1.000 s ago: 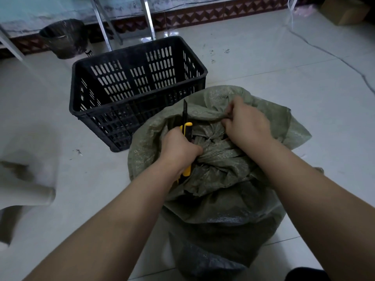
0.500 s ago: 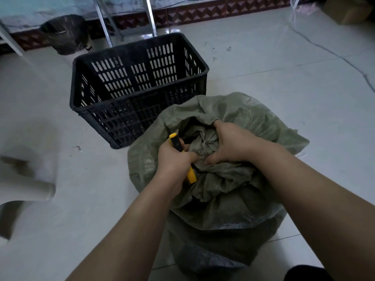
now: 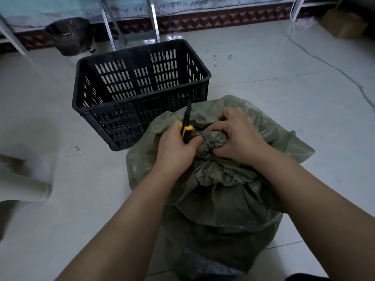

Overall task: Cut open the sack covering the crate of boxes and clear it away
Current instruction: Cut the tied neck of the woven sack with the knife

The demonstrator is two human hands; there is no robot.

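so we've got the green woven sack (image 3: 223, 191) sitting on the pale tiled floor (image 3: 263, 78), low in the middle of the head view, top all bunched into a twisted neck. what's inside is covered up, can't see any of it. our right hand (image 3: 237, 136) is clamped on that neck, fingers (image 3: 227, 126) curled over the wad of fabric and thumb tucked in on the near side. our left hand (image 3: 174, 151) is a tight fist round the yellow and black utility knife (image 3: 185, 130), dark end sticking up and away from us, knuckles right up against the twisted bit next to the right hand. can't tell if the blade is actually in the fabric, it's too dark there. just behind the sack stands a black slatted crate (image 3: 142, 88); whether the two touch we can't say. further back by the wall there's a dark bin (image 3: 69, 36) on the left, two metal legs (image 3: 153, 19), and a cardboard box (image 3: 343, 23) way off in the right corner. thin cable (image 3: 332, 67) snakes over the tiles on the right.
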